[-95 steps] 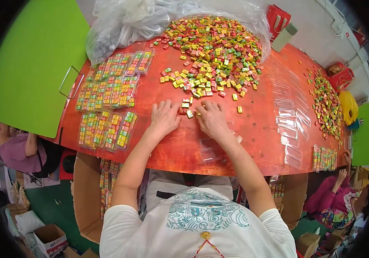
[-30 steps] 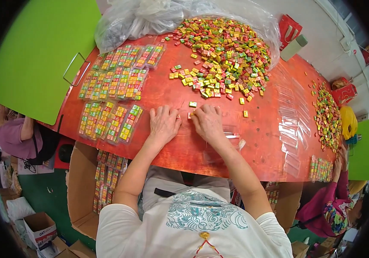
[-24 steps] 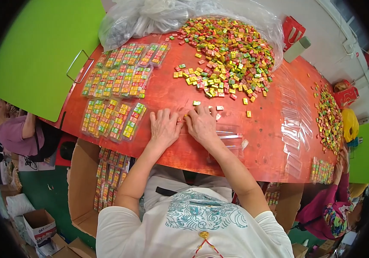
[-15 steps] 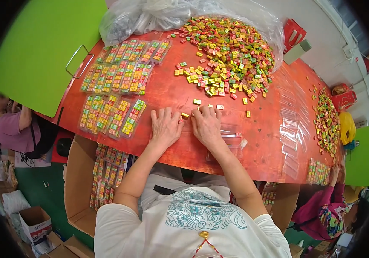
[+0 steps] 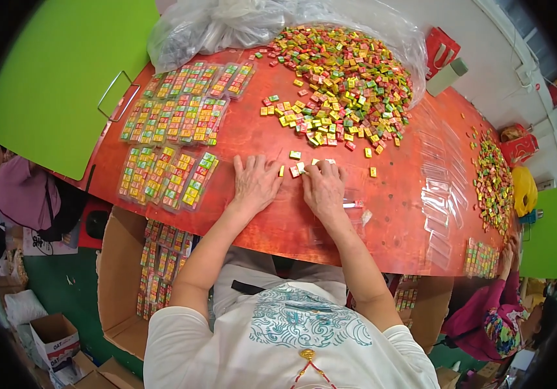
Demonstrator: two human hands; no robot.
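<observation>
My left hand [image 5: 257,184] is over the red tabletop, palm down, its outer fingers stretched forward. Between its thumb and index finger a small yellow wrapped block [image 5: 281,171] stands on edge. My right hand [image 5: 325,188] is curled, its thumb and index finger closed on a small pale wrapped block [image 5: 300,168]; the far side of that grip is hidden. Just beyond the fingers lie a yellow-green block [image 5: 295,155] and a few others partly covered by my right fingers. A clear plastic tray [image 5: 354,203] lies beside my right wrist, partly under the forearm.
A large heap of coloured blocks [image 5: 350,84] spreads ahead, against a clear plastic bag [image 5: 220,29]. Filled blister trays [image 5: 171,175] stand in rows at left, bare clear trays [image 5: 439,201] at right. A cardboard box [image 5: 122,279] is below. A co-worker's hands [image 5: 509,253] are at far right.
Both hands have moved slightly forward and right, opening a wider gap between them. Pale blocks now show by my right fingertips, and the yellow block has shifted along with my left hand.
</observation>
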